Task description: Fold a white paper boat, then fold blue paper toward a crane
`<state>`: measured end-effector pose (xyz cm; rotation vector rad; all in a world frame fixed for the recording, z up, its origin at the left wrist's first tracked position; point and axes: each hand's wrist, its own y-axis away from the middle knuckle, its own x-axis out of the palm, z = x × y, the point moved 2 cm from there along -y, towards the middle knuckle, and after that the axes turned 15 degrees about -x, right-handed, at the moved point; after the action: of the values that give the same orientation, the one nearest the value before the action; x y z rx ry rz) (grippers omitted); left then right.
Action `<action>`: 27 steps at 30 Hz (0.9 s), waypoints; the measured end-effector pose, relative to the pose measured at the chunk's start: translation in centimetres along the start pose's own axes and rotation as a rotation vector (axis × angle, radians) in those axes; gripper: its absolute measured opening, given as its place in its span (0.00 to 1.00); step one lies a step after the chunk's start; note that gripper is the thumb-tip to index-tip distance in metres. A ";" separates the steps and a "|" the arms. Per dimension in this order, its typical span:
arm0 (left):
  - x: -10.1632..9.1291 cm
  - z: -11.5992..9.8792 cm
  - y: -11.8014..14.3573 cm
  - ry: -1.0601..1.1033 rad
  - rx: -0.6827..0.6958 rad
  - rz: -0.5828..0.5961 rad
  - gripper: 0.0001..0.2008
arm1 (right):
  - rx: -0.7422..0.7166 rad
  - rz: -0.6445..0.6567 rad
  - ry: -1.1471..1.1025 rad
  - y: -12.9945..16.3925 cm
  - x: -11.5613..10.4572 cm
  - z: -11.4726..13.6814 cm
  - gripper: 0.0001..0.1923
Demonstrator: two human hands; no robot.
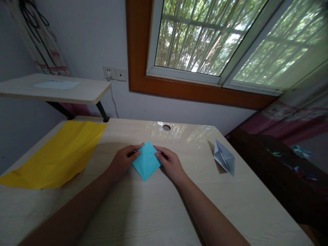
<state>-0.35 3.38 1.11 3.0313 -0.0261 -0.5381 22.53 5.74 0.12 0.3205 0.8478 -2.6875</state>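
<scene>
A piece of light blue paper (146, 163), folded to a diamond with faint creases, is held between my two hands over the middle of the desk. My left hand (127, 158) pinches its left corner, thumb in front and fingers behind. At the opposite corner, my right hand (167, 160) grips the paper the same way. The fingers behind the sheet are partly hidden. One point of the diamond faces the wall and another faces me.
On the desk (159, 212), a large yellow sheet (61, 155) lies at left and a folded grey-white paper shape (224, 158) stands at right. A raised shelf (84, 91) overhangs the back left. Near the back edge is a round cable hole (166, 127).
</scene>
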 end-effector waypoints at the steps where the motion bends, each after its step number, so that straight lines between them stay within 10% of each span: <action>1: 0.0 0.1 0.0 0.005 -0.005 0.001 0.19 | 0.000 0.001 -0.002 0.0 0.0 0.0 0.17; 27: 0.0 -0.2 0.0 0.030 -0.032 0.011 0.20 | 0.009 0.009 -0.017 -0.1 0.0 -0.2 0.18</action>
<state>-0.31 3.44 1.31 3.0061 -0.0319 -0.4870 22.53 5.95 0.00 0.3029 0.8278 -2.6831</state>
